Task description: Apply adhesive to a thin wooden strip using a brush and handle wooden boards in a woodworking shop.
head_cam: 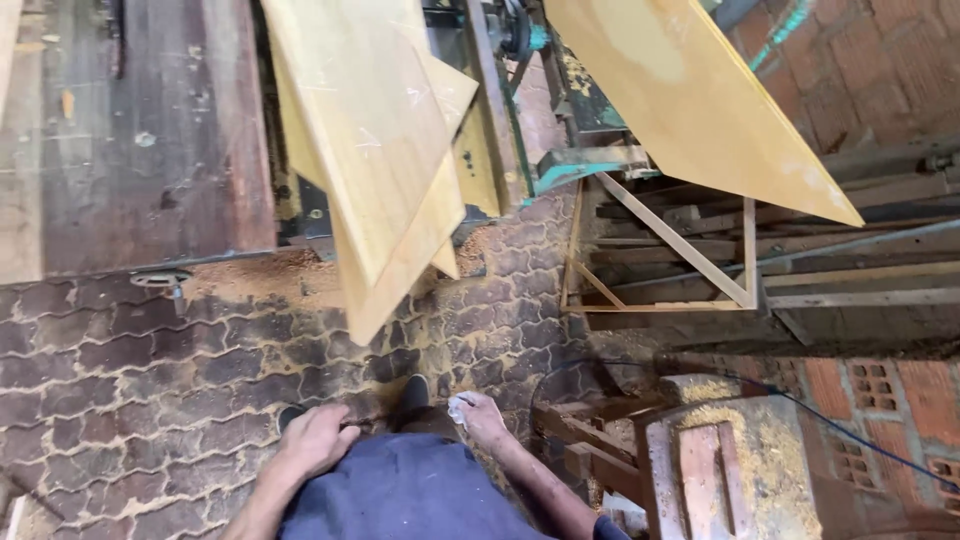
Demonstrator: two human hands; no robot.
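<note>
My left hand [318, 438] hangs loose and empty at my thigh; my right hand [478, 418] has its grip closed on a small white scrap [458, 409] — yellow boards [380, 150] lean ahead, well apart.

Soft daylight, weak shadows, slight blur, wide-angle edge distortion.

Sawdust dusts a dark paver floor [180, 340]. Worn plank bench [130, 130] upper left, red brick wall [880, 60] on the right, timber frame [680, 250] beneath; possibly daylight, hard to tell.
</note>
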